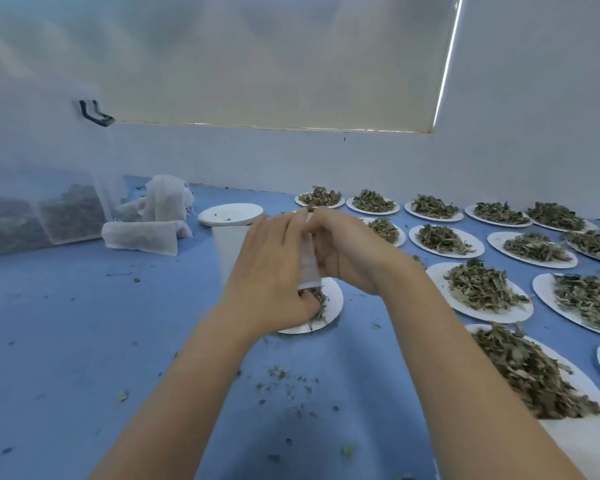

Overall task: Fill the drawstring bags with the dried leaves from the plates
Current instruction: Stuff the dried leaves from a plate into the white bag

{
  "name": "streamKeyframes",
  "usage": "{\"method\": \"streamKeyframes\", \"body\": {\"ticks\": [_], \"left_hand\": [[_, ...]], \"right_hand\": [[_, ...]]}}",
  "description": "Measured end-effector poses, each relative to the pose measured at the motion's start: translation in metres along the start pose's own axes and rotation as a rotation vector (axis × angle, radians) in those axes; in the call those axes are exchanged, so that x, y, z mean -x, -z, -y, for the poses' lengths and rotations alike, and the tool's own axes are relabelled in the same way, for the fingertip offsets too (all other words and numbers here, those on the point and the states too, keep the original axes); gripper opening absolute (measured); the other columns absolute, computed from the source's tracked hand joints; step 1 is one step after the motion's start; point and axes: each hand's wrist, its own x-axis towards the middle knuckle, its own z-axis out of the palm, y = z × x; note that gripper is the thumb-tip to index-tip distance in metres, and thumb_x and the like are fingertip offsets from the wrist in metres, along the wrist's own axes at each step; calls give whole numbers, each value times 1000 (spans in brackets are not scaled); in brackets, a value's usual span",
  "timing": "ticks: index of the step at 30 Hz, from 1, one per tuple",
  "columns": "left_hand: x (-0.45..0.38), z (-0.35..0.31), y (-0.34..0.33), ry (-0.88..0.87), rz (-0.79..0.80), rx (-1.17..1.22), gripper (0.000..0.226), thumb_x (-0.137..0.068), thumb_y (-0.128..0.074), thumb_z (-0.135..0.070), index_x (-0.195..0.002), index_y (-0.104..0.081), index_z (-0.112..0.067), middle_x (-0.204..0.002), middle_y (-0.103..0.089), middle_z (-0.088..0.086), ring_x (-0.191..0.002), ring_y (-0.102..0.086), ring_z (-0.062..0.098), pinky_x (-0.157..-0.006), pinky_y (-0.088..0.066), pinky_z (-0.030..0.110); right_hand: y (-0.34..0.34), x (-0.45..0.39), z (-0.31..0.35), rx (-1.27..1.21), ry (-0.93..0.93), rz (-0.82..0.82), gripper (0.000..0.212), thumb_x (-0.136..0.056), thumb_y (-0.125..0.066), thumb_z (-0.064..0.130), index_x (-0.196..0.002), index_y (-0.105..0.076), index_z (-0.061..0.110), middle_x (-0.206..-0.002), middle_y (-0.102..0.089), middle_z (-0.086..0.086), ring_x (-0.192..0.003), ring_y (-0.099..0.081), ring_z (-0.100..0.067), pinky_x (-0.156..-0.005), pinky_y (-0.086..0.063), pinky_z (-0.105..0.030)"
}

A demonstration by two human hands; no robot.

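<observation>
Lining blue table (84,323): leaf-heaped plates (482,292)

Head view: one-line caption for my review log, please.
Both hands, left hand and right hand, hold a white bag over a nearly emptied plate; leaf-filled plates wait alongside.

I see matt white paper plates (492,315), thin woven cloth bags (142,237), dry crinkled leaves (482,287), and a smooth matt blue table (84,323).

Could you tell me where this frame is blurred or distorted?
Head view: motion blur smears the left hand, the right hand and the bag between them; wide-angle distortion stretches the nearest plate; the far plates stay fairly sharp.
</observation>
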Motion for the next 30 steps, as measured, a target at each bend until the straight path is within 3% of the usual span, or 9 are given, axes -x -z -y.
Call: {"method": "streamKeyframes", "body": {"ticks": [4,7,10,14,17,20,25,28,30], "left_hand": [[5,28,-5,54,-223,-135,46,-53,-71,8,-97,-59,9,-82,-60,20,-72,-59,36,-63,-46,36],[12,58,-7,72,-232,-196,45,-49,-71,10,-93,-61,6,-78,-62,19,-63,-59,35,-52,-45,36],[16,83,-16,149,-78,-206,47,-58,-74,-2,-103,-60,0,-89,-62,15,-74,-58,35,-60,-42,37],[12,99,-38,270,98,-148,51,-76,-65,-28,-123,-46,-18,-114,-54,2,-103,-49,27,-83,-34,35],[8,99,-49,280,133,-49,52,-75,-65,-31,-123,-47,-22,-116,-54,0,-106,-50,25,-86,-37,35],[8,98,-53,283,127,-15,54,-72,-66,-30,-123,-48,-22,-116,-55,0,-107,-50,25,-85,-37,34],[12,88,-54,274,106,19,54,-70,-66,-33,-121,-49,-23,-114,-56,-2,-107,-50,23,-85,-38,34],[13,87,-53,284,91,29,56,-71,-66,-33,-122,-48,-24,-114,-55,-3,-106,-50,22,-83,-36,31],[13,87,-53,299,82,39,56,-70,-68,-32,-122,-48,-24,-114,-56,-4,-104,-51,21,-80,-34,29]], "right_hand": [[-21,-20,-8,-5,26,78,21,-93,-47,22,-85,-64,11,-79,-64,-7,-74,-62,-21,-73,-52,-33],[-8,-29,-18,219,128,-29,19,-92,-56,24,-89,-72,14,-84,-74,-2,-79,-70,-16,-76,-57,-28],[22,-36,-28,612,103,-246,15,-84,-65,35,-94,-73,27,-87,-72,6,-81,-67,-9,-77,-54,-30],[41,-41,-40,970,-257,-45,53,-65,-75,58,-113,-61,41,-107,-59,11,-76,-53,-1,-75,-42,-27],[39,-41,-53,1019,-309,21,61,-59,-80,56,-114,-57,45,-106,-54,12,-66,-60,-2,-64,-44,-19],[38,-42,-62,936,-270,8,46,-64,-83,43,-104,-61,38,-101,-60,6,-61,-69,-9,-43,-40,-10],[32,-47,-65,1007,-154,-57,16,-75,-77,30,-89,-68,31,-87,-63,9,-50,-63,-2,-45,-39,-5],[37,-45,-61,946,-96,-110,13,-76,-77,22,-89,-74,21,-60,-67,9,-52,-64,-2,-42,-33,-5],[43,-42,-55,914,-33,-165,12,-76,-77,22,-88,-75,22,-54,-65,8,-47,-58,2,-41,-32,-6]]}}
